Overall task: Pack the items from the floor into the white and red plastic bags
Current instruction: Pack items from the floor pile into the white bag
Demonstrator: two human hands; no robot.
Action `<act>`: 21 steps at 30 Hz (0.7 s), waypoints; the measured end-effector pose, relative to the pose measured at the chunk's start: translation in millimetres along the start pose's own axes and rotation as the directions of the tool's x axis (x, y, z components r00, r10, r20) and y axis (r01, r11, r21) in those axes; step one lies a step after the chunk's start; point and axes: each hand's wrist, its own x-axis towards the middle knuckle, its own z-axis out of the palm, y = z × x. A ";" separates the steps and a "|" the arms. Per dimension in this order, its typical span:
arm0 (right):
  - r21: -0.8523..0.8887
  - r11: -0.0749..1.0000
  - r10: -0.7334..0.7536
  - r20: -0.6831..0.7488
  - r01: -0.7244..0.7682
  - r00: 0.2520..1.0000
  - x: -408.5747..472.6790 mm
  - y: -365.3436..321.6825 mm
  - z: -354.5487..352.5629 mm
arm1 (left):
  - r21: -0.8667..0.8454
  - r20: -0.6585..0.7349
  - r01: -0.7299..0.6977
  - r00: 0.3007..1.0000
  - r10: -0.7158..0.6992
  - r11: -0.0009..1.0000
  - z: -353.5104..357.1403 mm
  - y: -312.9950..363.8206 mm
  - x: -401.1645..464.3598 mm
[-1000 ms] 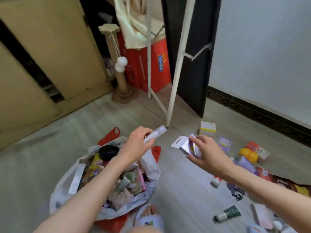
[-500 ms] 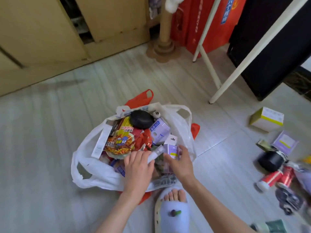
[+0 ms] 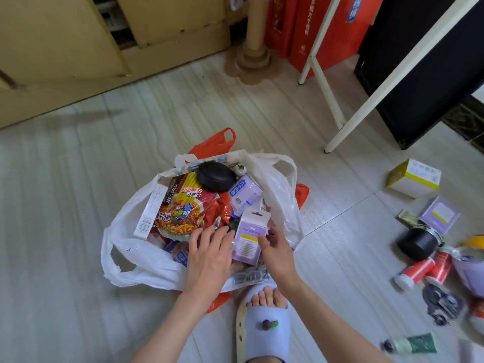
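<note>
From my head camera, I am looking down at pale grey floor tiles [image 3: 78,205]. The white bag [image 3: 136,255] is sitting on them just ahead of my slippered foot [image 3: 264,328], stuffed full, with the red bag [image 3: 214,142] showing beneath it. My left hand [image 3: 207,255] is lying flat over the contents, fingers straight, gripping nothing. My right hand [image 3: 277,255] is touching a purple box [image 3: 250,237] at the bag's near right; I cannot tell whether it is gripping. Loose items are lying at the right: a yellow-trimmed box [image 3: 413,178], a black jar [image 3: 417,243], a green tube [image 3: 411,344]. Farther off are standing a beige cabinet [image 3: 65,43], a scratching post [image 3: 252,43] and a white rack leg [image 3: 392,74].
</note>
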 end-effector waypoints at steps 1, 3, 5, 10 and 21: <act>-0.011 1.000 0.000 0.008 0.000 1.000 -1.8 -1.1 -1.9 | 0.012 0.021 -0.006 1.000 0.006 1.000 -0.3 -0.9 -2.0; -0.037 0.999 0.002 0.021 -0.002 1.000 -5.1 -4.7 -8.3 | 0.010 0.052 -0.008 0.999 0.007 1.000 -1.0 -1.3 -5.0; -0.049 0.999 -0.008 0.039 0.010 0.999 -9.2 -8.2 -17.5 | 0.006 0.054 -0.002 0.999 0.002 1.000 -3.5 0.9 -6.3; -0.130 0.992 0.013 0.067 -0.004 0.998 -20.3 -6.6 -39.4 | 0.051 0.056 0.013 0.998 -0.016 0.999 -3.1 6.0 -9.7; -0.317 0.932 -0.108 0.228 0.178 0.968 -8.2 18.4 -14.1 | 0.116 0.101 0.016 0.995 -0.028 0.993 4.8 8.5 -8.5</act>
